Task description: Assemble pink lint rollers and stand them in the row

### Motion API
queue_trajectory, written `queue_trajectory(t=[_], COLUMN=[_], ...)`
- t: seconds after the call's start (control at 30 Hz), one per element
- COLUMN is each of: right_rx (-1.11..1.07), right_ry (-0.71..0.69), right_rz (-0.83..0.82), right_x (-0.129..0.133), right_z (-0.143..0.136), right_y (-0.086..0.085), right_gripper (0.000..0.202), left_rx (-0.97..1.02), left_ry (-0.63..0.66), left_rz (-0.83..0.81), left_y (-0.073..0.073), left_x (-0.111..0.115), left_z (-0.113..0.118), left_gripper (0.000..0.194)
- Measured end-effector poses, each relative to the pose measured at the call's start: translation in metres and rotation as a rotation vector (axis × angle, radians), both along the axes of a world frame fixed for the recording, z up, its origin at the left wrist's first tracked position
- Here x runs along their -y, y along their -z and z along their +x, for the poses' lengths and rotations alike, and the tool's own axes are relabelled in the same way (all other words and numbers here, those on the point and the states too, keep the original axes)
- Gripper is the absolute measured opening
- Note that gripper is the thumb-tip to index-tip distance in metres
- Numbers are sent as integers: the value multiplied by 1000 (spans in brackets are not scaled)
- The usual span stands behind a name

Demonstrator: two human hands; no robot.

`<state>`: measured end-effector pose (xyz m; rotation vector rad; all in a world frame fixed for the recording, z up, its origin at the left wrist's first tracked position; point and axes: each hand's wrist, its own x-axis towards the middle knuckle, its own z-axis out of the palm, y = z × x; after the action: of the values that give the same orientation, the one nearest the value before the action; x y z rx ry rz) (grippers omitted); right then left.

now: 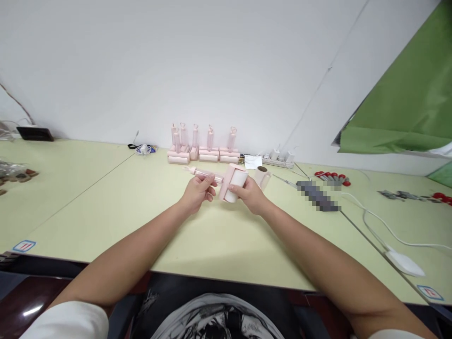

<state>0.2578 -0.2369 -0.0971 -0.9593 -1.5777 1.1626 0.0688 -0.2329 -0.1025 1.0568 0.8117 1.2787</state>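
Note:
Above the middle of the table I hold a pink lint roller with a white paper roll, its handle pointing left. My left hand is closed around the clear pink handle, thumb on top. My right hand grips the white roll and its pink cover from the right, thumb across the roll. Just behind my right hand stands a paper roll with a brown core, partly hidden by that hand. Against the wall, several more pink lint rollers stand in a row with their handles up.
A white power strip with plugs lies by the wall, near a white paper. To the right are a blurred dark object, red-ended items and a white cable. A coiled cable lies back left.

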Motion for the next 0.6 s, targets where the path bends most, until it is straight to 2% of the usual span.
queue_trajectory(t=[0.07,0.13,0.17,0.23,0.33,0.4,0.5,0.6], right_rx=[-5,24,60,159,296,340,335,305], right_ry=[77,129,154,214,294,300,261,197], right_rz=[24,48,69,129,195,205,201,187], right_x=[7,11,13,16,19,22,25,26], right_z=[13,24,27,29,23,17,11,9], right_y=[5,10,12,14,14,13,15,20], right_gripper=[47,47,47,45,40,39,38,39], left_rx=[-52,-189,-306,-589,-917,-1084,-1233,-1232], left_ry=[-88,-162,-165,-148,-44,63,179,200], left_rz=[-48,-63,-32,143,436,563,643,640], left_y=[1,0,0,0,0,1,1,1], left_x=[-3,-8,-10,-13,-7,2,14,19], left_z=[-3,-12,-17,-26,-25,-17,-3,3], left_gripper=[53,50,48,42,37,34,32,31])
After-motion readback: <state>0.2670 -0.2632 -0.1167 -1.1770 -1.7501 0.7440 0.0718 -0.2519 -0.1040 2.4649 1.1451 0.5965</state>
